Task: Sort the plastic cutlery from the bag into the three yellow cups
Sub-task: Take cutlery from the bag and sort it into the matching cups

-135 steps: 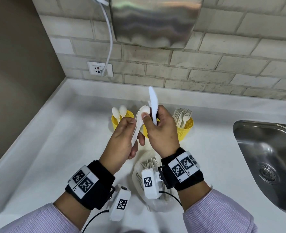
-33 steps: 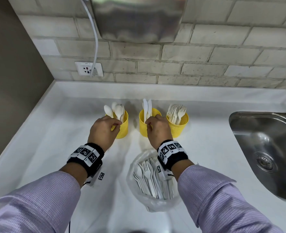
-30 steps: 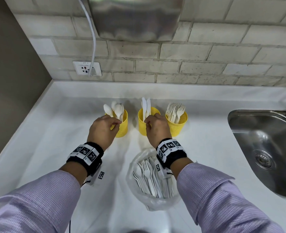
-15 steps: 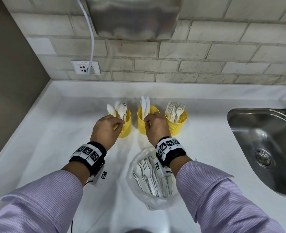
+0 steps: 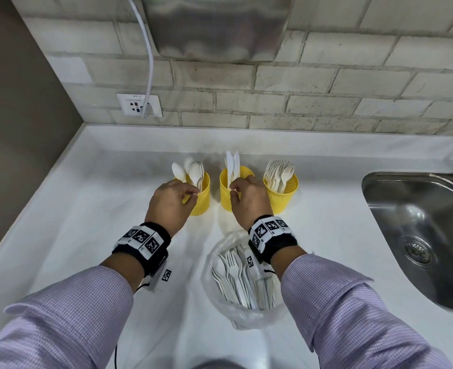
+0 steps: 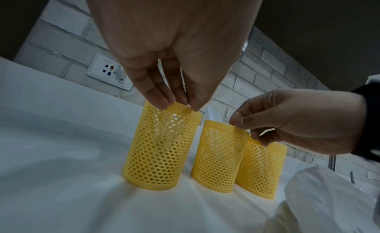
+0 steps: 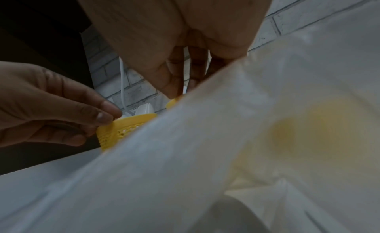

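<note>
Three yellow mesh cups stand in a row on the white counter. The left cup [image 5: 202,201] [image 6: 160,147] holds spoons [image 5: 190,170], the middle cup [image 5: 225,194] [image 6: 218,155] knives [image 5: 232,165], and the right cup [image 5: 286,195] [image 6: 261,168] forks [image 5: 279,173]. My left hand [image 5: 192,194] [image 6: 185,104] pinches a spoon's handle end at the left cup's rim. At the middle cup's rim, my right hand [image 5: 233,189] [image 6: 236,124] pinches a knife's handle end. A clear bag [image 5: 244,278] [image 7: 226,139] with several white forks and other cutlery lies under my right wrist.
A steel sink [image 5: 416,235] is set into the counter at the right. The brick wall behind carries a socket [image 5: 139,105] with a white cable, and a steel box [image 5: 214,25] hangs above. A brown wall bounds the counter on the left.
4.5 s ago both hands held a spoon and a knife up in the air; they have since come down to the cups' rims. Over the last second they have barely moved.
</note>
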### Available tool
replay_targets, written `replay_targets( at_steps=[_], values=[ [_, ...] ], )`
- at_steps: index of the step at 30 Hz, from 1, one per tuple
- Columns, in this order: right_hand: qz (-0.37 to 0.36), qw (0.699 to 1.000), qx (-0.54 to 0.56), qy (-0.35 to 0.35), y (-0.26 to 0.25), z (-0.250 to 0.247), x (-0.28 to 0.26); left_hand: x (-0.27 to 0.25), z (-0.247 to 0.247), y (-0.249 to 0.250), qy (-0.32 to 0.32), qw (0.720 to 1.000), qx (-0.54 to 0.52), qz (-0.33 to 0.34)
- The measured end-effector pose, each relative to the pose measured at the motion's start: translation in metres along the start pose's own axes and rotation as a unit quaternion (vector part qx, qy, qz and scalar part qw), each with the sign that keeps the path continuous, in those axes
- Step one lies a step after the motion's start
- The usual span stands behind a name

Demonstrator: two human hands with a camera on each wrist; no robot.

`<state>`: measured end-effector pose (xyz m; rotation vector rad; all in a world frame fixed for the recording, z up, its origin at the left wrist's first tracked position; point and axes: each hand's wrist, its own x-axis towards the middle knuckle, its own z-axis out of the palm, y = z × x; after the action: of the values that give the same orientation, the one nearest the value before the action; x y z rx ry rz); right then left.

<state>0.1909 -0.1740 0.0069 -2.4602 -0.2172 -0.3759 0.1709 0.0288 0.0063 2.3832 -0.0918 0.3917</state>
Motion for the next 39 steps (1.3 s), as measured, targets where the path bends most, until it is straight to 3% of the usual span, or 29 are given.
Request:
replay_targets(
  at_steps=[9, 15, 21, 28, 35, 39],
  values=[
    [0.007, 0.997, 0.072, 0.024, -0.011, -0.017, -0.012, -0.025, -0.015, 0.041, 0.043, 0.997, -0.061, -0.016],
    [0.002, 0.992, 0.118, 0.04, -0.012, -0.048, -0.039, -0.079, -0.024, 0.075, -0.058, 0.983, -0.148, -0.093],
    [0.086, 0.988, 0.131, 0.005, 0.01, -0.078, -0.08, -0.123, 0.003, 0.084, -0.185, 0.954, -0.173, -0.162],
    [0.122, 0.982, 0.085, -0.112, 0.044, -0.086, -0.121, -0.147, 0.029, 0.1, -0.251, 0.953, -0.068, -0.158],
    [0.047, 0.966, 0.081, -0.24, 0.054, -0.086, -0.149, -0.156, 0.03, 0.121, -0.264, 0.952, 0.084, -0.131],
    [0.011, 0.955, -0.002, -0.298, 0.061, -0.09, -0.157, -0.165, 0.034, 0.118, -0.278, 0.94, 0.104, -0.168]
  ],
)
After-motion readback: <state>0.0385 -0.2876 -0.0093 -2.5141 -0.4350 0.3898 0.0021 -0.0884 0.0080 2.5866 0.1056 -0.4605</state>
